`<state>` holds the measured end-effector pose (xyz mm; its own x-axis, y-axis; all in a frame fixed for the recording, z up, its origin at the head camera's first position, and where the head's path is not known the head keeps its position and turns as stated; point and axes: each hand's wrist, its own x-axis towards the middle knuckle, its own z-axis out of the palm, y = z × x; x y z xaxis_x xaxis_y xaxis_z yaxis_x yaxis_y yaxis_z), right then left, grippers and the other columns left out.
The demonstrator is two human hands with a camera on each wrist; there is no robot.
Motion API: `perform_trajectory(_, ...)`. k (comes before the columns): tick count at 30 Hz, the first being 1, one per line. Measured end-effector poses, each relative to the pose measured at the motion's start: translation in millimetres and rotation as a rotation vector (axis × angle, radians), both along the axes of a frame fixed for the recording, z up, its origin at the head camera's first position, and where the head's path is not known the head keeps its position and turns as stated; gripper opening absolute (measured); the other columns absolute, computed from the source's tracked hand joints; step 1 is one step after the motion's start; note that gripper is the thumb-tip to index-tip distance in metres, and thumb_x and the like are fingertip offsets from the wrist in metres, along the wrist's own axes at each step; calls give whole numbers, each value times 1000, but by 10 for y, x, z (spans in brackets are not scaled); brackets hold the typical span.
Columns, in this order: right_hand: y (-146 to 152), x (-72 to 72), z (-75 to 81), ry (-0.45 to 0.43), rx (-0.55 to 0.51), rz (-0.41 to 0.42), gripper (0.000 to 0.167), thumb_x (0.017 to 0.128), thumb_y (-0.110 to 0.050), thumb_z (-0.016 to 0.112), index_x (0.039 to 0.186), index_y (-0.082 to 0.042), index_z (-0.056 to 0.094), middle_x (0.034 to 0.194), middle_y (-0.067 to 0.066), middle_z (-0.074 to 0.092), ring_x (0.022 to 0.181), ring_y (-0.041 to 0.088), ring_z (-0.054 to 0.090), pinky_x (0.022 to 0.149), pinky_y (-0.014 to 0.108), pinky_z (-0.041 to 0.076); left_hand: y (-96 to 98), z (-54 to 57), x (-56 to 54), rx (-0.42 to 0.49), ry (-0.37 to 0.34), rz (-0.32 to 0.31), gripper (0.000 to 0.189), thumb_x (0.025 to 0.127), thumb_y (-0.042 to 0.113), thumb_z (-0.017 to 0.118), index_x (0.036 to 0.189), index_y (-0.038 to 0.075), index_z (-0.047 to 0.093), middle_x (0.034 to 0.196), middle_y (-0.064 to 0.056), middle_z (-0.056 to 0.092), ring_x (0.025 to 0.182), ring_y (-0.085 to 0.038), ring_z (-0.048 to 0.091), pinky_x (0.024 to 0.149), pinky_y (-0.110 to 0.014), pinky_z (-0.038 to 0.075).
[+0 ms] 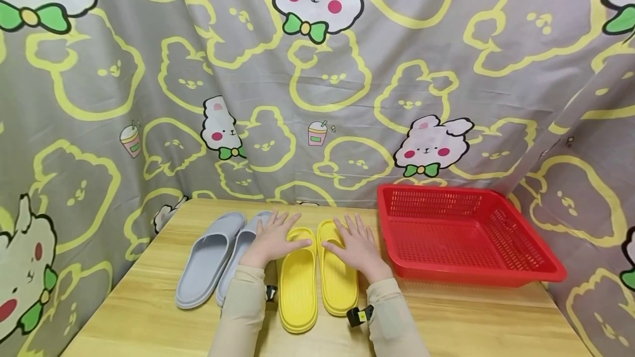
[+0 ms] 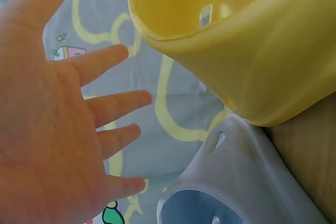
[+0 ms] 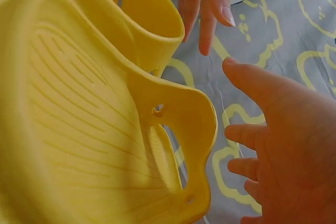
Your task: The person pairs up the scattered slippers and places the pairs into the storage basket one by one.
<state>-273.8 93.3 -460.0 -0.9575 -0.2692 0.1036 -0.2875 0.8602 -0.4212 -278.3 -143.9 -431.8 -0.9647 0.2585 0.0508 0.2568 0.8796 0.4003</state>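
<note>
Two yellow slippers lie side by side on the wooden table, toes toward the back. Over the toe part of the left yellow slipper (image 1: pixel 297 296) my left hand (image 1: pixel 273 238) hovers, fingers spread and thumb pointing right. My right hand (image 1: pixel 358 247) is spread the same way above the right yellow slipper (image 1: pixel 339 285), its thumb pointing left. Both wrist views show a gap between the palm and the yellow slippers (image 2: pixel 252 66) (image 3: pixel 94 129). To the left is a pair of grey slippers (image 1: pixel 203 269), the right one partly hidden behind my left hand and forearm.
A red perforated basket (image 1: pixel 446 274) stands at the right of the table (image 1: pixel 149 324), near its back edge. Behind and on both sides hangs a grey curtain (image 1: pixel 317 125) with yellow outlines and white cartoon animals. Small black wrist cameras (image 1: pixel 359 315) are worn on both wrists.
</note>
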Motion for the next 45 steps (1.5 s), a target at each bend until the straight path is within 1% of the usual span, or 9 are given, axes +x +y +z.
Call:
perform_trajectory(4,-18,-56,-9,-7,17,19,79,91,-68,45,154,-23,30,163,11,20,153,35,2,119,63,10,5,-29,-16,17,-3,-28,85,83,70,58,150,22,39,156,-18,35,149,-40,20,113,-72,10)
perform_trajectory(9,-36,-140,-30,-21,29,58,78,92,-67,43,154,-21,31,163,13,21,153,36,2,119,63,9,27,-59,-29,11,-20,-38,86,82,71,57,150,23,39,156,-17,35,149,-39,22,115,-70,11)
perform_trajectory(13,-34,-194,-33,-34,45,75,76,93,-66,43,154,-21,31,162,14,21,152,37,4,119,63,10,46,-66,-34,4,-29,-46,86,81,72,57,150,22,39,155,-17,36,148,-39,24,115,-70,12)
perform_trajectory(17,-16,-238,-38,-52,40,99,77,93,-66,41,154,-19,31,162,15,22,152,38,5,118,64,11,60,-72,-42,4,-41,-52,86,82,71,58,150,22,40,155,-17,37,147,-40,26,115,-70,12)
perform_trajectory(24,23,-274,-45,-98,16,117,78,93,-67,42,153,-19,32,161,15,25,152,38,7,118,64,11,69,-132,-62,7,-60,-84,83,83,68,59,148,20,43,151,-16,43,145,-42,28,113,-71,14)
perform_trajectory(28,35,-298,-54,-115,24,128,75,94,-65,43,153,-19,34,160,16,27,152,38,8,118,64,11,72,-151,-62,5,-83,-79,83,82,68,60,147,18,44,150,-13,46,145,-42,29,113,-71,14)
perform_trajectory(36,24,-332,-48,-155,31,147,76,94,-65,43,153,-18,33,160,15,28,152,38,10,118,64,12,62,-176,-73,-14,-79,-83,82,83,66,62,145,15,47,144,-11,53,141,-42,36,111,-72,18)
perform_trajectory(42,8,-340,-54,-177,29,155,75,94,-63,44,153,-17,33,158,16,31,151,40,13,118,63,14,54,-197,-84,-17,-79,-100,80,83,66,61,144,17,49,143,-10,55,141,-42,37,112,-71,18)
perform_trajectory(45,-1,-351,-58,-173,36,158,75,94,-63,44,153,-17,33,157,16,33,150,40,17,117,63,17,49,-201,-90,-21,-75,-107,79,83,65,62,144,17,50,142,-10,55,140,-42,39,111,-71,19)
